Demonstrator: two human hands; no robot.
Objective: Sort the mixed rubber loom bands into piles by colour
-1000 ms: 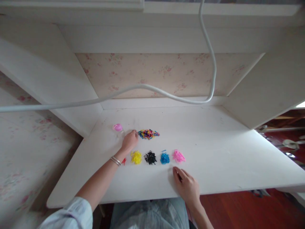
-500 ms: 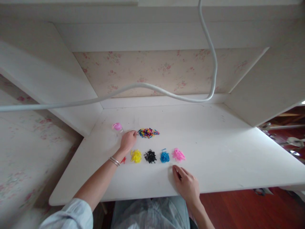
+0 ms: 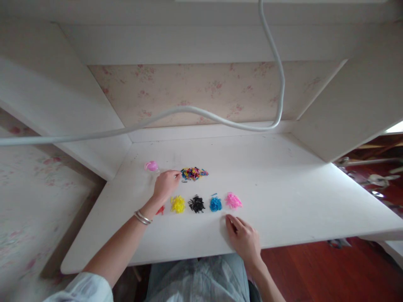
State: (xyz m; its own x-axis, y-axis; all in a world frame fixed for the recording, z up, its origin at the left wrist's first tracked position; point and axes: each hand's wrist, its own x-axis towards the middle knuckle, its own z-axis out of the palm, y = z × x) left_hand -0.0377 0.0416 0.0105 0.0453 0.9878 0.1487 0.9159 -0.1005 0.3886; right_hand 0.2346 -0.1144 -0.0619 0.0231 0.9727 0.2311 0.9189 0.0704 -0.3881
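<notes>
We cannot identify the pink object (image 3: 152,166); left hand (image 3: 166,185) pinched, right hand (image 3: 244,238) curled, grips unclear; red pieces (image 3: 160,210) part-hidden.

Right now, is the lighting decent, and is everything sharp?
Head view: soft, muted light, with a faint shadow left of the bare right hand on the white desktop; head view: one washed-out bright patch at the right edge; head view: slightly soft detail, so pieces in the small multicoloured heap run together.
</notes>
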